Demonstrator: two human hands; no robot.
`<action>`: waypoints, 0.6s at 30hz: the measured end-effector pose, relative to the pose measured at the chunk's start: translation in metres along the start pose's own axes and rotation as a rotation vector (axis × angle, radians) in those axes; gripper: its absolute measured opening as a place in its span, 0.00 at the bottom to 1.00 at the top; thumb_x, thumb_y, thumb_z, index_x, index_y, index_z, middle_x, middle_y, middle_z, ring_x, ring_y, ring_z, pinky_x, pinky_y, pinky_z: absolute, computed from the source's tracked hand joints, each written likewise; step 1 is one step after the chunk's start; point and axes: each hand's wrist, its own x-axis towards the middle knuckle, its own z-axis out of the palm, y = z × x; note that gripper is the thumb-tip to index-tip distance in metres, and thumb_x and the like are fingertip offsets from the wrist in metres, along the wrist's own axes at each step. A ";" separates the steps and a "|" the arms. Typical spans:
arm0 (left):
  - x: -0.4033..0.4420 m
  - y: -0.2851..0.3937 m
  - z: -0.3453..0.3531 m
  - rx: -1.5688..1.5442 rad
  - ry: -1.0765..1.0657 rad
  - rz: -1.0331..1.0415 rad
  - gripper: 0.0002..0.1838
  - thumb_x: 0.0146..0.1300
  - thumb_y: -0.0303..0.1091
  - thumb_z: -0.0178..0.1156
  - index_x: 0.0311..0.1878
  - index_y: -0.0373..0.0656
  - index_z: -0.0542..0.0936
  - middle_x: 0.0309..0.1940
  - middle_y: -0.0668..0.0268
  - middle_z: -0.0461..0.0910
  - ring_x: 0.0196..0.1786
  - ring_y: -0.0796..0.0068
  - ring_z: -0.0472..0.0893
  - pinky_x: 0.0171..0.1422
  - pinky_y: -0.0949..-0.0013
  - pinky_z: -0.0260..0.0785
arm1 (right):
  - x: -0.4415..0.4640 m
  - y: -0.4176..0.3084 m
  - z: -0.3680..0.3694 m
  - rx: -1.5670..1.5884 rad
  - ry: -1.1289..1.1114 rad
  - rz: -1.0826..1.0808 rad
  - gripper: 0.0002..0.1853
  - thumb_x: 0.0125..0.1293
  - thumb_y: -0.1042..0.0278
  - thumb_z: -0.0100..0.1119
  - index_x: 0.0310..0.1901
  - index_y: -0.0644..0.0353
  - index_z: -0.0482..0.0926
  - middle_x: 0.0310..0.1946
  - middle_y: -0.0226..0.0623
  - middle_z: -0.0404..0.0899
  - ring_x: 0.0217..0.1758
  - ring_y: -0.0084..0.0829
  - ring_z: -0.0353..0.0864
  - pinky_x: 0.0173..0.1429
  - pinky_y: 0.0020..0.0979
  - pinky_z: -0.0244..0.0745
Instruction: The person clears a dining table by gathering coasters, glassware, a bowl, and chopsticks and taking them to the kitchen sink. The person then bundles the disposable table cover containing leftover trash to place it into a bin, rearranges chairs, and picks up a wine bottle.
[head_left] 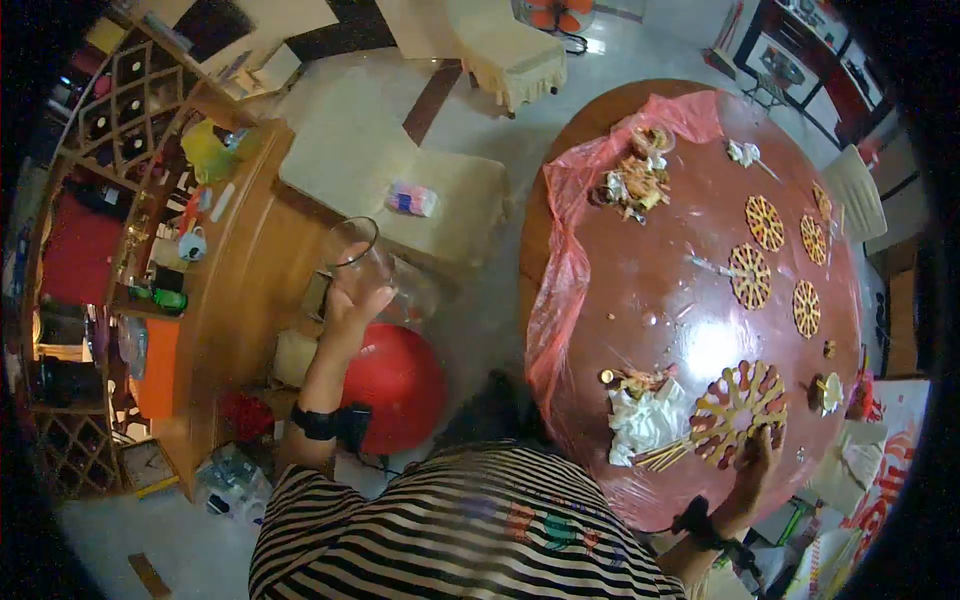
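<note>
On the left, my left hand (354, 302) is raised above the floor with its fingers wrapped round a clear drinking glass (352, 244). The glass is tilted and its rim faces up. Over the right side of the round table, my right hand (760, 452) grips the near edge of a large round openwork trivet (735, 405). Just left of this trivet lie several thin sticks (664, 455) and crumpled white tissue (640, 420) with food scraps. Smaller trivets of the same pattern, such as one trivet (750, 277), lie farther across the table.
Pinkish plastic film (565, 270) covers the table and bunches along its left edge. A scrap pile (638, 185) lies toward the back. A red ball (395, 390) is below my left arm. Covered seating (450, 195) bears a tissue pack (412, 199). Wooden shelving (240, 300) stands left.
</note>
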 end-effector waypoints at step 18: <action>0.193 -0.048 -0.151 -0.336 -0.111 -0.078 0.31 0.53 0.27 0.61 0.61 0.45 0.65 0.50 0.66 0.72 0.53 0.73 0.73 0.53 0.65 0.73 | -0.020 0.033 0.253 0.026 -0.081 0.167 0.20 0.59 0.64 0.57 0.52 0.58 0.70 0.31 0.25 0.73 0.25 0.16 0.68 0.28 0.19 0.65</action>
